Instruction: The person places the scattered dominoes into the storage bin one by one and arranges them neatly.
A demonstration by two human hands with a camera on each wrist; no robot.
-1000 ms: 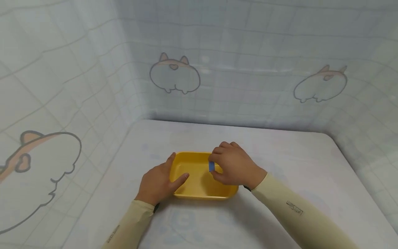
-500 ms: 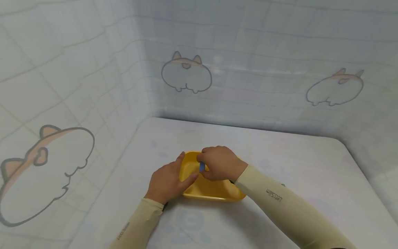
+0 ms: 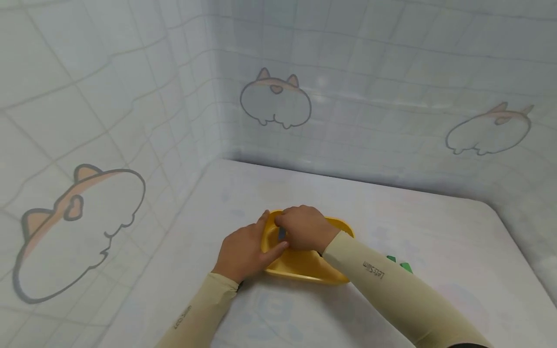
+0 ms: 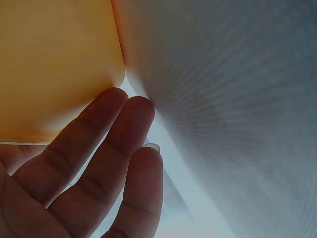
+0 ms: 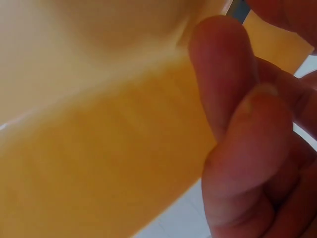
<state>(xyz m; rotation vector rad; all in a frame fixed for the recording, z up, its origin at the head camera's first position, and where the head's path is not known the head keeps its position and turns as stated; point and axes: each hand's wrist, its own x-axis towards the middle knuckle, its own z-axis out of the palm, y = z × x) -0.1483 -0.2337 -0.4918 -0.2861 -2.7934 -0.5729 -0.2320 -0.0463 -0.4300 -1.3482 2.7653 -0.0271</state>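
Right hand with blue piece near yellow tray rim, tabletop around.

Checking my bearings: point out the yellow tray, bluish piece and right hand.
Yellow tray (image 3: 298, 263): head view, on its bare inside.
Bluish piece (image 3: 282, 234): head view, on its exposed side.
Right hand (image 3: 305, 229): head view, on its back.

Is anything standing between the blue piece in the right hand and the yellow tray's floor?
Nothing visible: the right hand holds the blue piece in or just above the yellow tray. The left hand is at the tray's left edge, its thumb pointing inward near the piece.
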